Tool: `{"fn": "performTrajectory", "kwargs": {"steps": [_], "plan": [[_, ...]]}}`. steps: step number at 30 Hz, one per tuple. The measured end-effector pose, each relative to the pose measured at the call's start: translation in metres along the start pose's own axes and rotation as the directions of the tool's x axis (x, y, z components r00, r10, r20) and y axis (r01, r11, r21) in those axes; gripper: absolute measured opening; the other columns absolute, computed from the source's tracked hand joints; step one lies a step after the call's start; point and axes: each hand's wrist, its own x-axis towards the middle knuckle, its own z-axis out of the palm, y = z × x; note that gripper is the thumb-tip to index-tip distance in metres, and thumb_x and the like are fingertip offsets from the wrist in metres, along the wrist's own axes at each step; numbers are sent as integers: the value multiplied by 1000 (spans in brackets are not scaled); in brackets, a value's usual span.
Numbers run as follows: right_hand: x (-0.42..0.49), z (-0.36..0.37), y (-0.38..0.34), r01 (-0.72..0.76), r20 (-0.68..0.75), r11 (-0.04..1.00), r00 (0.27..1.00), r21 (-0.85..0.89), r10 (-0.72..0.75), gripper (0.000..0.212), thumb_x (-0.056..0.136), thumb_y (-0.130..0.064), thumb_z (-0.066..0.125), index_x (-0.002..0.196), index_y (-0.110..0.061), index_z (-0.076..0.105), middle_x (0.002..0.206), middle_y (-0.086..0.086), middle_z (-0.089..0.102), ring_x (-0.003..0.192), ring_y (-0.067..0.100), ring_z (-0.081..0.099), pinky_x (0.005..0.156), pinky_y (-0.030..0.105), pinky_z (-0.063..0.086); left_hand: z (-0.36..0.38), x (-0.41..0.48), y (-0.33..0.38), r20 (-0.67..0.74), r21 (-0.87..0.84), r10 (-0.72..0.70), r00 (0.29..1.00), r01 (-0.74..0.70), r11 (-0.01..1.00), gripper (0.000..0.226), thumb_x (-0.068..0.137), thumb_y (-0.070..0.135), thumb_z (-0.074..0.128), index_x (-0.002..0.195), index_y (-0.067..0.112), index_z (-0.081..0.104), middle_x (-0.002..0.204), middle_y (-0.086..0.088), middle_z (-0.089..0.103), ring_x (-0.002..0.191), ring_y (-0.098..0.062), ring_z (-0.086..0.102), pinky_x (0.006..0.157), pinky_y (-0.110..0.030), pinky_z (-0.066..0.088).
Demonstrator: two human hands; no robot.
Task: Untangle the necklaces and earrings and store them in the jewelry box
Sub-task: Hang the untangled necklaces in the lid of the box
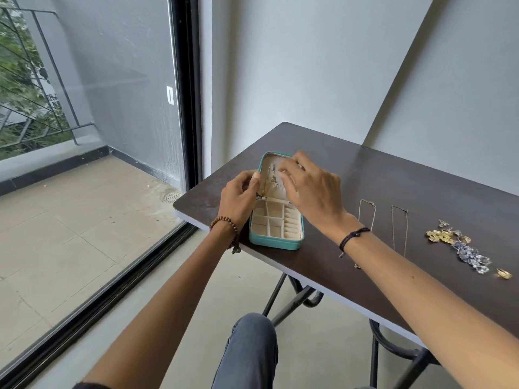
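A teal jewelry box [276,244] lies open on the dark table [393,186], with cream compartments in its base and a gold necklace [266,186] hanging inside the raised lid. My left hand [240,196] grips the lid's left edge. My right hand [311,192] reaches into the lid, its fingertips pinching at the chain near the top. Two thin silver necklaces [368,214] [400,228] lie straightened on the table to the right. Further right sits a cluster of gold and blue-stone earrings [460,245].
The table's near edge runs diagonally from left to lower right. A glass sliding door [92,164] stands to the left, a grey wall behind. My knee [252,341] and the table's black metal legs [297,296] are below the edge.
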Motion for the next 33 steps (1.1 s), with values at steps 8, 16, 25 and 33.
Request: {"fn": "performTrajectory", "kwargs": {"steps": [8,16,25,33], "plan": [[-37,-22,-8,-19,106,1000,994,2,19,19,100,-34,56,95,-19,65,93,-5,64,56,18,61,43,23,42,-5,-15,19,-159,-34,-51,986,46,998,24,93,21,60,116,14,63,110,5,66,97,-1,61,91,-21,51],[-52,-39,-14,-88,125,996,988,16,85,19,99,-36,60,94,-20,65,88,-5,63,57,22,62,45,25,39,6,-35,59,-161,211,148,976,-113,971,17,90,11,56,103,17,65,110,3,63,98,-9,60,91,-33,51],[-60,-65,25,-247,203,967,951,57,231,12,98,-29,55,96,-19,62,92,-2,64,71,28,67,57,29,36,66,-44,98,189,346,226,956,-280,895,17,86,10,56,95,13,71,100,-1,69,93,-14,63,87,-31,52],[-69,-66,119,-493,378,870,805,0,457,15,94,-26,64,95,-12,69,97,5,68,91,27,64,74,37,50,145,-19,103,451,508,65,890,-316,801,22,87,9,56,98,9,75,104,-10,73,101,-24,65,88,-31,51]]}}
